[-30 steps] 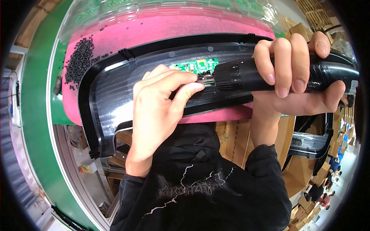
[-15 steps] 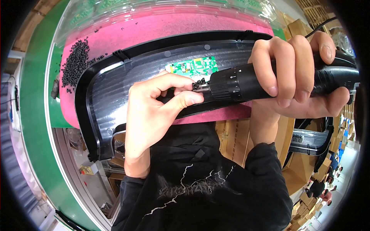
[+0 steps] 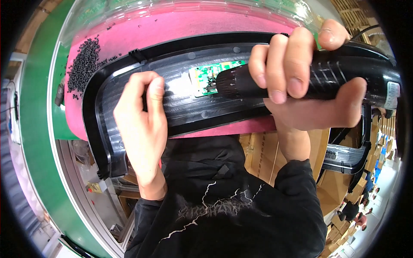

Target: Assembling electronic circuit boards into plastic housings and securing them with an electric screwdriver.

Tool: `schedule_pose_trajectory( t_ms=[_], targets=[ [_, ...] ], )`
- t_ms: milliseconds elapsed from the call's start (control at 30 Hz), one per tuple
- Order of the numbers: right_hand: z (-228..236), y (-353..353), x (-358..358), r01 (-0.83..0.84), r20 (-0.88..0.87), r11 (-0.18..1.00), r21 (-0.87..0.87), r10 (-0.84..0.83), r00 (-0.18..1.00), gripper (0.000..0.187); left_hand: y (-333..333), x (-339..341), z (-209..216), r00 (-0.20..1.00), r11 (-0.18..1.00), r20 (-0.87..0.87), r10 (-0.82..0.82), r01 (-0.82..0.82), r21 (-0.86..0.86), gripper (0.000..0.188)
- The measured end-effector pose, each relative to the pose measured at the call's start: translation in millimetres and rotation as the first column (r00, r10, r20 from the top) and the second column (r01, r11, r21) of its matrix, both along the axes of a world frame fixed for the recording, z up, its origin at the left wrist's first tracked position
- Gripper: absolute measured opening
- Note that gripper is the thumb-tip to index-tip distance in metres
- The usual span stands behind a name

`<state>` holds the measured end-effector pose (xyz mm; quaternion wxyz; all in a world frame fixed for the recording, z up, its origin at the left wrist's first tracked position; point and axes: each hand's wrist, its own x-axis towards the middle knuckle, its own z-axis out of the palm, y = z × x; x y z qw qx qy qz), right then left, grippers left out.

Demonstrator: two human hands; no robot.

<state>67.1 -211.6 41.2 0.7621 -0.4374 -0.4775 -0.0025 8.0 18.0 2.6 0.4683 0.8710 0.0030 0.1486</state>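
Note:
My right hand (image 3: 297, 77) is wrapped round a black electric screwdriver (image 3: 241, 81), its nose pointing left over the near part of a green circuit board (image 3: 224, 67). Small dark screws (image 3: 211, 81) show at the driver's tip, against the board; whether one is seated cannot be made out. The board lies inside a large, curved black plastic housing (image 3: 180, 96) with a raised rim. Left of the board, my left hand (image 3: 142, 103) hovers over the housing, fingers curled in and thumb beside the index finger. Anything inside those fingers is hidden.
A heap of small black screws (image 3: 86, 64) lies on the pink mat (image 3: 129, 34), left of the housing. Clear plastic trays (image 3: 180, 6) line the far edge. Another black housing (image 3: 346, 159) rests at the right near cardboard boxes (image 3: 335, 189). People are in the far right background.
My left hand has moved left, away from the screwdriver's tip where its fingers were pinching. The screwdriver has shifted left and its nose now overlaps the circuit board.

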Motion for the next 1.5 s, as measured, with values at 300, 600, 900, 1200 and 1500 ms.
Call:
schedule_pose_trajectory(
  t_ms=[300, 600, 900, 1200, 1500],
  targets=[
    [-5.7, 25.8, -8.0, 0.136, -0.089, 0.990, -0.047, -0.140, 0.986, 0.055, 5.9, 0.0, -0.1, 0.987, 0.967, -0.043, -0.155, 0.161, 0.196, 0.025],
    [1.7, 51.0, -17.8, 0.264, -0.135, 0.956, -0.128, -0.280, 0.950, 0.052, 13.5, 4.1, -16.6, 0.966, 0.972, 0.114, -0.231, 0.223, 0.078, 0.004],
    [6.3, 60.5, -13.2, 0.193, -0.190, 0.965, -0.180, -0.226, 0.955, 0.046, 13.0, 2.3, -13.4, 0.962, 0.961, 0.086, -0.259, 0.247, 0.125, 0.005],
    [6.5, 73.5, -3.7, 0.109, -0.135, 0.966, -0.232, -0.143, 0.980, 0.049, 13.9, 1.9, -12.8, 0.959, 0.961, 0.106, -0.264, 0.252, 0.111, 0.007],
    [15.8, 61.4, -2.1, -0.023, -0.056, 0.997, -0.068, 0.019, 0.998, 0.051, 17.9, -1.4, -15.1, 0.931, 0.941, 0.146, -0.335, 0.321, 0.109, 0.011]
  ],
)
